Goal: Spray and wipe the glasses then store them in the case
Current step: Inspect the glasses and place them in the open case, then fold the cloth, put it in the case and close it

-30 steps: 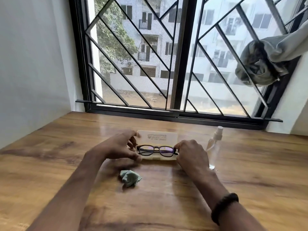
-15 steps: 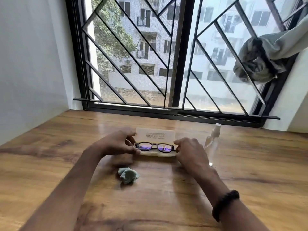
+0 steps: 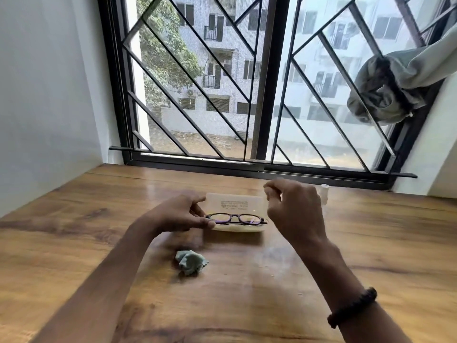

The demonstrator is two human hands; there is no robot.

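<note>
The black-framed glasses [image 3: 235, 218] lie folded across the open cream case [image 3: 237, 203], whose lid stands up behind them. My left hand [image 3: 178, 216] pinches the left end of the frame. My right hand [image 3: 294, 211] hovers off the glasses, raised at the case's right side. Its fingers are curled by the lid's upper right corner, with nothing plainly between them. A crumpled pale green cloth [image 3: 190, 262] lies on the wooden table [image 3: 371, 243], nearer to me than the case. The clear spray bottle [image 3: 324, 191] stands behind my right hand, mostly hidden.
A barred window [image 3: 262, 95] runs along the table's far edge. A knotted grey curtain [image 3: 385, 95] hangs at the upper right. A white wall bounds the table on the left.
My right hand has let go of the right end of the glasses and risen toward the lid's corner. The left hand keeps its hold on the frame.
</note>
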